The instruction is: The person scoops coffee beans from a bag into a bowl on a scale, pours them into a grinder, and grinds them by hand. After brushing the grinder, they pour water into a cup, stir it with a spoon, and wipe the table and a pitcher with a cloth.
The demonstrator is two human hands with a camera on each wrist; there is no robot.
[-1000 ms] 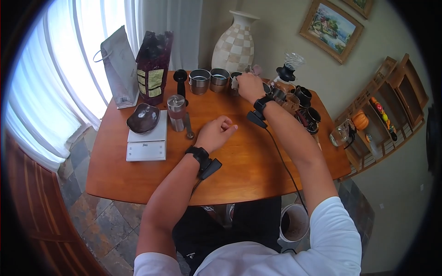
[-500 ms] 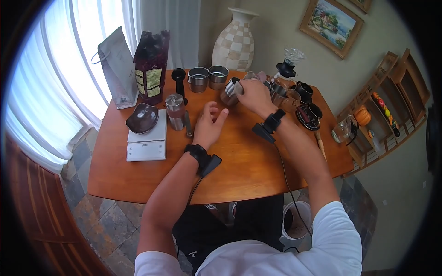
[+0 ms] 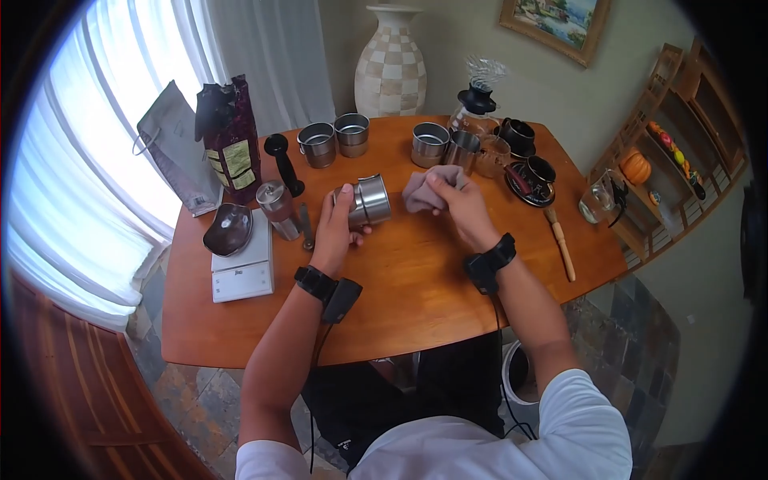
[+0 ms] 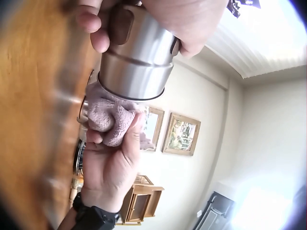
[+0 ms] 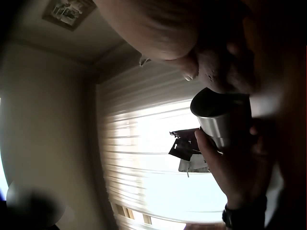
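Observation:
In the head view my left hand (image 3: 332, 232) grips a brushed-metal cup (image 3: 371, 200) above the table, tipped on its side with its mouth toward the right. Bunched in my right hand (image 3: 470, 214) is a mauve cloth (image 3: 428, 190), pinched under the thumb just right of the cup's mouth. From the left wrist, the cup (image 4: 139, 57) fills the upper part, and the cloth (image 4: 112, 117) overlaps its rim. The dim right wrist view shows the cup's dark mouth (image 5: 211, 105) facing the cloth.
More metal cups (image 3: 318, 146) stand along the back, with a glass dripper (image 3: 484, 76) and dark cups (image 3: 540, 170) to the right. A scale (image 3: 242, 276) bearing a dark dish (image 3: 228, 230), a grinder (image 3: 277, 210) and bags (image 3: 230, 152) stand left. A wooden-handled brush (image 3: 562, 248) lies right.
My right hand lifted the cup from the back row and brought it nearer. The cup is now in my left hand, which was free before, while the right hand keeps the cloth.

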